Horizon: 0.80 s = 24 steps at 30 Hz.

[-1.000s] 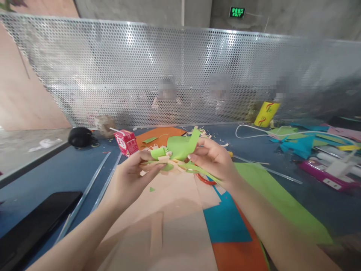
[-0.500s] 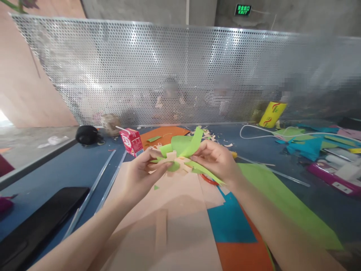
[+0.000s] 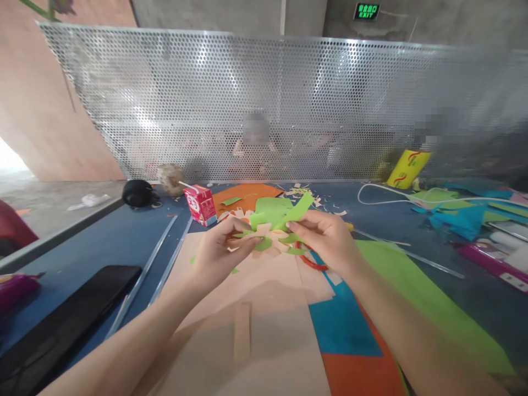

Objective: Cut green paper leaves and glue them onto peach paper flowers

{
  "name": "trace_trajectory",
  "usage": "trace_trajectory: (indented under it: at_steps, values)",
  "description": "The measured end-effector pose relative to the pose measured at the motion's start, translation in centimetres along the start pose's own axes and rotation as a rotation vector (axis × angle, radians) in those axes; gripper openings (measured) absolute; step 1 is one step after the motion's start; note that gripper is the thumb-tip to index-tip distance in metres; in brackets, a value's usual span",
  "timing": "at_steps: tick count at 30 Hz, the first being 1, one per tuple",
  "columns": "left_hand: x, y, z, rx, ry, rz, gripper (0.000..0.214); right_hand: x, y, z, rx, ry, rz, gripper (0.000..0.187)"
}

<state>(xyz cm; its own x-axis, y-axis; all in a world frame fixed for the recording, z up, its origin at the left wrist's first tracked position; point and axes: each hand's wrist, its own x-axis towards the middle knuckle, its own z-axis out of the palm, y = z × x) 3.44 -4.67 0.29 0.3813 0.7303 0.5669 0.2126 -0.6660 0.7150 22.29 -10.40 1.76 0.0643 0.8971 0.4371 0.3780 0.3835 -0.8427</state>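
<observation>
A paper flower (image 3: pixel 273 240) with pale peach petals, a green centre and green strips is held up between my two hands. My left hand (image 3: pixel 225 242) pinches its left side, thumb towards me. On the other side, my right hand (image 3: pixel 328 236) has thumb and fingers closed on a bright green strip (image 3: pixel 300 210) that curls up from the flower. Beneath lie large peach paper sheets (image 3: pixel 214 341) with a narrow peach strip (image 3: pixel 242 331) on top. Red-handled scissors (image 3: pixel 313 265) show partly beside my right wrist; their blades are hidden.
A pink drink carton (image 3: pixel 200 205) with a straw stands behind my left hand. A black phone (image 3: pixel 70 324) and clear strips lie left. Green paper (image 3: pixel 429 302), blue paper (image 3: pixel 344 319) and a purple glue gun (image 3: pixel 493 261) are right. A perforated metal screen (image 3: pixel 247 82) borders the back.
The view has shifted slightly left. My right fingers have moved onto the upright green strip, which now leans further right. The lower green strip no longer stretches along my right wrist.
</observation>
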Motion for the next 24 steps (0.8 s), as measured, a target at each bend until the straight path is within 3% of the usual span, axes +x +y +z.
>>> trace_trajectory:
  at_steps: [17, 24]
  values:
    - [-0.11, 0.74, 0.42, -0.089, -0.037, -0.138, 0.019, 0.04, -0.16, 0.14, 0.052, 0.022, 0.039, 0.017]
    - [-0.16, 1.0, 0.58, -0.111, -0.071, -0.219, 0.023, 0.02, 0.04, 0.1, 0.038, -0.028, 0.036, 0.018]
